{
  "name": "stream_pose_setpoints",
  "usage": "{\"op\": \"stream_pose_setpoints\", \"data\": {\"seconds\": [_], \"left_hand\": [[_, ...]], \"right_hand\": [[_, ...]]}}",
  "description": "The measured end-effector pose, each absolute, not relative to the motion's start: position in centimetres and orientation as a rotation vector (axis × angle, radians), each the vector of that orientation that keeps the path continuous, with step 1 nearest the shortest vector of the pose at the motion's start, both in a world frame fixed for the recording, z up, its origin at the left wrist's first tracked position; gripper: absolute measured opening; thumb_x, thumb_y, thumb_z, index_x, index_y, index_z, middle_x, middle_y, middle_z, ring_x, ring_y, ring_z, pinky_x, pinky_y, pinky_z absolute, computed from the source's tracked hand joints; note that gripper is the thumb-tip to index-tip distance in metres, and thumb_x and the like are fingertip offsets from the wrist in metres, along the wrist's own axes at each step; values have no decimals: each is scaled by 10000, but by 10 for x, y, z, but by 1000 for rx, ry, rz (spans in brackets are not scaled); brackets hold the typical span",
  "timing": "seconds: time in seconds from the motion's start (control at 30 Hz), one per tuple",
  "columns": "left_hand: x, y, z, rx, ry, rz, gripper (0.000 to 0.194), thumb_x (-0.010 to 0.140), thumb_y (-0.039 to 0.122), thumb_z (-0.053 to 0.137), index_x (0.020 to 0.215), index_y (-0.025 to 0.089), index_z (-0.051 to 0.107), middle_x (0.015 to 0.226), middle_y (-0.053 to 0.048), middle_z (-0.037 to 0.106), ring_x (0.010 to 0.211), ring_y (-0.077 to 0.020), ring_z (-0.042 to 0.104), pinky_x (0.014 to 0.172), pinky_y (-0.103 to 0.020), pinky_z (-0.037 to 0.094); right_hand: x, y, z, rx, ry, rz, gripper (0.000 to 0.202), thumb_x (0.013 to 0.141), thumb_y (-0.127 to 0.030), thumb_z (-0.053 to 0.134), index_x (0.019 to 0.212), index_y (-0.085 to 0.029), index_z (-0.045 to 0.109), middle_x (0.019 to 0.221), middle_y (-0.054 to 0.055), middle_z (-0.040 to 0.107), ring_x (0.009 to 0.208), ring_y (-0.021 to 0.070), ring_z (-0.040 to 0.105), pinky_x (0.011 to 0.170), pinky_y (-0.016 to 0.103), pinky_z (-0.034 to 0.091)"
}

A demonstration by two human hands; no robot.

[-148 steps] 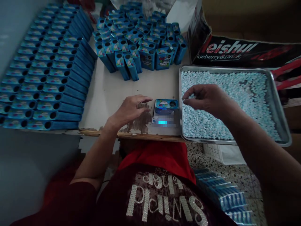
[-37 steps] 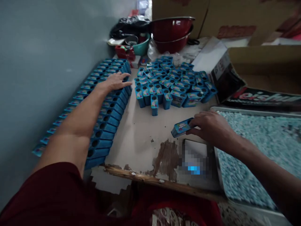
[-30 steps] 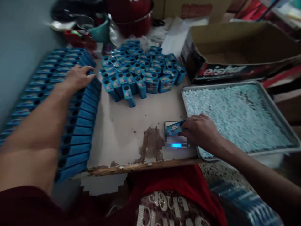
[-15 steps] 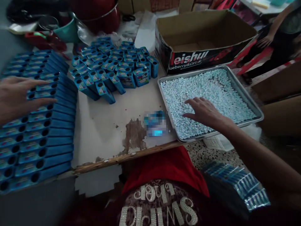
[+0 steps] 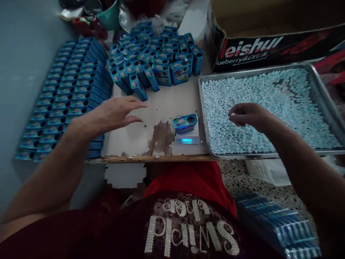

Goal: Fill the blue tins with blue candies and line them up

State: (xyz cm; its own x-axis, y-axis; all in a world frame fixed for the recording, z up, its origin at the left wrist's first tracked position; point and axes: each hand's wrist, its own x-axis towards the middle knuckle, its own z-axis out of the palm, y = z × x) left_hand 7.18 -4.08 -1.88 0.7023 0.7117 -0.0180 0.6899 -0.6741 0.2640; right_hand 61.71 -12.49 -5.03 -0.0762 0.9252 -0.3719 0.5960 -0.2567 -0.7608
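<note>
My left hand [image 5: 113, 112] hangs over the table just right of the rows of blue boxes, open, with thumb and fingers apart and nothing between them. Over the tray of pale blue-white candies, my right hand [image 5: 249, 116] is closed in a pinch. A small white candy [image 5: 233, 114] shows at its fingertips; the rest of the grip is hidden. One blue candy box [image 5: 185, 123] lies on a small scale [image 5: 179, 140] with a lit display, between my two hands. The metal tray [image 5: 204, 118] sits right of the scale.
Tight rows of blue boxes [image 5: 64, 97] stand at the left. A looser cluster of the same boxes [image 5: 159, 54] stands at the back middle. Behind the tray is a large cardboard carton [image 5: 253, 50]. The worn table edge [image 5: 161, 158] runs close to my body; wrapped packs [image 5: 291, 223] are below right.
My left hand has come away from the left rows toward the table's middle. My right hand has gone from spread fingers to a pinch above the candies. The head view has shifted.
</note>
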Motion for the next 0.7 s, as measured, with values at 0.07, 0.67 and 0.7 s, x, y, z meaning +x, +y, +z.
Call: {"op": "stream_pose_setpoints", "data": {"seconds": [0.07,0.67,0.7], "left_hand": [[81,-54,-30,2622,1002,84,759,1148,826,503,1576,256,765,1561,-133,779,1399,-360,761,1272,-544,558],[188,-145,-121,1764,1187,965,865,793,391,1132,1508,271,660,1448,-120,814,1319,-329,788,1172,-521,632],[195,-148,-122,1738,1205,991,860,791,397,1137,1492,273,654,1454,-127,810,1323,-337,782,1169,-533,626]], "right_hand": [[612,-126,-48,-1773,-1543,1430,273,751,-486,895,844,-274,751,593,-2,632,524,177,527,533,340,441],[503,-97,39,-1699,-2189,1010,226,915,-444,918,995,-239,868,708,-3,658,717,193,649,759,394,536],[510,-97,37,-1709,-2140,1022,247,905,-458,915,998,-236,865,696,-5,662,680,184,635,712,382,518]]}}
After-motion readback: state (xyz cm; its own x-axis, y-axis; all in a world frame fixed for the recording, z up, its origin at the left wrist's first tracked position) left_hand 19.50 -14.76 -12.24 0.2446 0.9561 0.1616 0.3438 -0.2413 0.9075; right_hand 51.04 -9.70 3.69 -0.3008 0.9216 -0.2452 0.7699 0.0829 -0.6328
